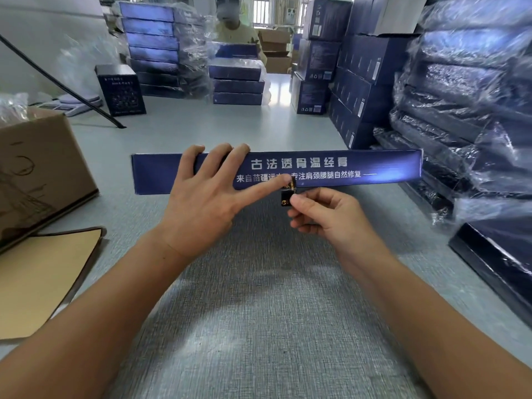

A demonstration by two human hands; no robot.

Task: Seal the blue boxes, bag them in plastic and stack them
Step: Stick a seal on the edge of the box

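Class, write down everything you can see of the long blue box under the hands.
The blue box is long cardboard, dark blue with white Chinese lettering facing the camera, lying crosswise on the grey table. The left hand rests spread on it, thumb at its lower edge, where the right hand pinches a black-gold sticker.

Both bare forearms reach forward. The left hand [207, 194] lies flat, fingers spread straight (thumb stretched rightward); the right hand [319, 217] curls, pinching a small dark sticker [288, 197].
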